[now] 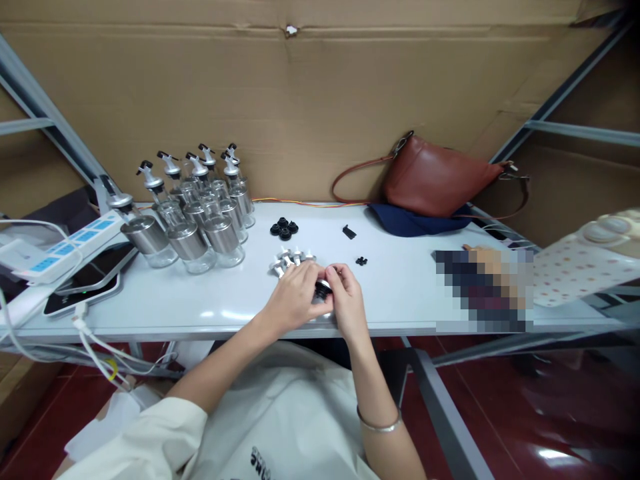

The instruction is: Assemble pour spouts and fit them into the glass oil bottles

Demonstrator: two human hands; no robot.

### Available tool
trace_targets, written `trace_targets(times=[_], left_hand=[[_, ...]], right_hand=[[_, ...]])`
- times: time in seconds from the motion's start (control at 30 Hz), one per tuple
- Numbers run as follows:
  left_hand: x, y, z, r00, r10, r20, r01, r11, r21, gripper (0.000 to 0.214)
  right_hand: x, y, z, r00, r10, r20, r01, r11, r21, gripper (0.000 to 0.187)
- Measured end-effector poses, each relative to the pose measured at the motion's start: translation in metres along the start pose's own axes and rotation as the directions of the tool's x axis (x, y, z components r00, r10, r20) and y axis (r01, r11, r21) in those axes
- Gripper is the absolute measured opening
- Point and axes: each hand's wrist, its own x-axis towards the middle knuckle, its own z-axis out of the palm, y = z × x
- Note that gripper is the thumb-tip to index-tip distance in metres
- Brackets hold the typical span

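Note:
Close to the table's front edge, my left hand (295, 298) and my right hand (349, 303) meet around a small pourer top (323, 287) with a black ribbed base and a silvery rim. Fingers of both hands are closed on it and cover most of it. Just beyond my left hand lie several silver pourer heads (286, 255) with pale spouts. Farther back sits a cluster of black ringed stoppers (285, 229). To the right are a few tiny black parts (361, 261) and a flat black piece (349, 232).
Several glass bottles with steel bands (187, 241) and pourers stand at the left, beside a power strip (75, 247) and cables. A brown bag (435, 177) rests on dark blue cloth (417, 222). At right, another person's spotted sleeve (580, 267) reaches in near a pixelated patch. Cardboard (310, 107) closes the back.

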Motion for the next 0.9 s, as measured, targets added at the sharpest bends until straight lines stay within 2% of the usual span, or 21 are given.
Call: trace_targets(times=[0.17,0.27,0.33,0.47,0.6,0.67,0.8,0.9], left_hand=[[0.001,0.001,-0.002,0.993,0.116,0.022,-0.116,0.993,0.0,0.011],[0.002,0.002,-0.006,0.996,0.093,0.015,-0.093,0.996,-0.01,0.02],[0.002,0.003,-0.007,0.999,0.05,-0.008,-0.05,0.998,-0.037,0.025],[0.002,0.001,-0.007,0.997,0.034,-0.073,-0.037,0.999,-0.039,0.026],[0.002,0.0,-0.008,0.99,0.047,-0.131,-0.048,0.999,-0.002,0.019],[0.003,0.001,-0.009,0.984,0.039,-0.175,-0.039,0.999,0.001,0.014],[0.003,0.004,-0.011,0.961,0.036,-0.273,-0.041,0.999,-0.013,0.005],[0.003,0.005,-0.01,0.958,0.04,-0.284,-0.043,0.999,-0.006,0.006]], right_hand=[[0.001,0.002,-0.002,0.998,-0.052,-0.04,0.053,0.998,0.023,0.031],[0.0,0.001,-0.003,0.988,-0.107,-0.108,0.111,0.993,0.034,0.025],[0.0,0.0,-0.002,0.988,-0.111,-0.104,0.115,0.993,0.026,0.027],[-0.001,-0.001,-0.001,0.998,-0.07,-0.007,0.07,0.997,0.013,0.02],[0.0,-0.001,-0.001,0.999,-0.022,0.049,0.02,0.999,0.025,0.024],[0.0,-0.001,-0.002,0.994,0.006,0.113,-0.01,0.999,0.033,0.026],[-0.002,-0.003,-0.005,0.944,0.028,0.329,-0.039,0.999,0.026,0.028],[-0.005,-0.004,-0.007,0.912,0.041,0.409,-0.037,0.999,-0.018,0.035]])
